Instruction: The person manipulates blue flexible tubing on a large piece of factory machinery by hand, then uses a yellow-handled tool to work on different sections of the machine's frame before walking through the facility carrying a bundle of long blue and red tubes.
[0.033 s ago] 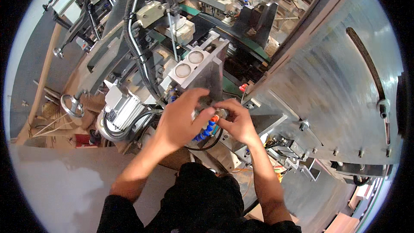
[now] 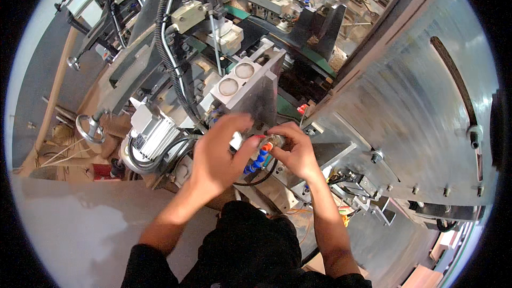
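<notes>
My left hand [image 2: 218, 152] is raised over the machine, its thumb and blurred fingers apart with a gap between them. Its thumb tip comes close to an orange nozzle [image 2: 267, 148] at the end of a blue segmented hose [image 2: 254, 164]. On the other side of the nozzle, my right hand [image 2: 296, 152] pinches a small shiny metal part [image 2: 276, 140] between thumb and fingers. The fingers partly cover this part, so its exact kind does not show. Just beyond the hands stands an upright grey metal plate [image 2: 261, 93].
A block with two round discs [image 2: 236, 78] sits beyond my hands. To the left are a finned white motor [image 2: 154, 130], a handwheel [image 2: 90, 129] and a ribbed black conduit [image 2: 165, 53]. A large sheet-metal panel [image 2: 416, 106] rises at right.
My left fingers have drawn back slightly toward me, and more of the metal part and orange nozzle shows. My right hand keeps nearly the same place and grip.
</notes>
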A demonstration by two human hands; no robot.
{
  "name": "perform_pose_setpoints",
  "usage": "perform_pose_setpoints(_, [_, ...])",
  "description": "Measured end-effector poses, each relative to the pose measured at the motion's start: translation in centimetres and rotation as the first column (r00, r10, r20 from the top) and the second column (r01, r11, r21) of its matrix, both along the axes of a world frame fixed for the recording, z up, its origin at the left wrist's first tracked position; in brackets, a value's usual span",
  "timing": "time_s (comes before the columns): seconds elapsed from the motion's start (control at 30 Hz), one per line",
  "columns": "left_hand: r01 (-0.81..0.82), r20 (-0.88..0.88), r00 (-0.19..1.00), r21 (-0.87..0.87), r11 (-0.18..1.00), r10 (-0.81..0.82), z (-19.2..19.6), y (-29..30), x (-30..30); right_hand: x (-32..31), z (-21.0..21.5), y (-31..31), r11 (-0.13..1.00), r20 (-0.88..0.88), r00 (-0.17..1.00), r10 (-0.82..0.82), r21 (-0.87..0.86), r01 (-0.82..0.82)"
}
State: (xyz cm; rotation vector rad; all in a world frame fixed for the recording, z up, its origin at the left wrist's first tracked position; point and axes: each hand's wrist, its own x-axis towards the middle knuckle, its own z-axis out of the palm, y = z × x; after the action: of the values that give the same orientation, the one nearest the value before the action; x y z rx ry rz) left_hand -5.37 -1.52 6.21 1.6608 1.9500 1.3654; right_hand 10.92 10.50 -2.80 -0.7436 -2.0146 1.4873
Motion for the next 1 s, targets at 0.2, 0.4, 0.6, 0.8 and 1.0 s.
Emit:
perform_pose_setpoints(0.2, [-0.017, 0.836, 0.508, -0.231, 0.973, 0.207, -7.6, -8.6, 6.7, 0.3, 1.1, -1.6, 0.985, 0.1, 0.993, -0.067, -0.151, 0.081])
perform_pose_setpoints(0.4, [-0.312, 0.916, -0.39, -0.039, 0.949, -0.091, -7.0, -3.0, 8.1, 0.9, 1.9, -2.4, 0.996, 0.083, 0.993, -0.083, -0.023, 0.085])
perform_pose_setpoints(0.6, [-0.489, 0.885, -0.428, -0.058, 0.87, -0.182, -8.7, -4.4, 6.3, 1.4, 1.6, -4.5, 0.938, -0.163, 0.987, 0.013, -0.339, -0.068])
perform_pose_setpoints(0.8, [-0.495, 0.932, -0.355, -0.123, 0.86, -0.071, -7.2, -6.3, 2.7, 0.0, 0.4, -7.3, 0.613, -0.462, 0.885, -0.052, -0.715, -0.337])
perform_pose_setpoints(1.0, [-0.483, 0.934, -0.354, -0.146, 0.864, -0.04, -7.2, -7.0, 1.0, -3.0, 2.7, -9.6, 0.985, -0.074, 0.995, 0.066, -0.157, -0.077])
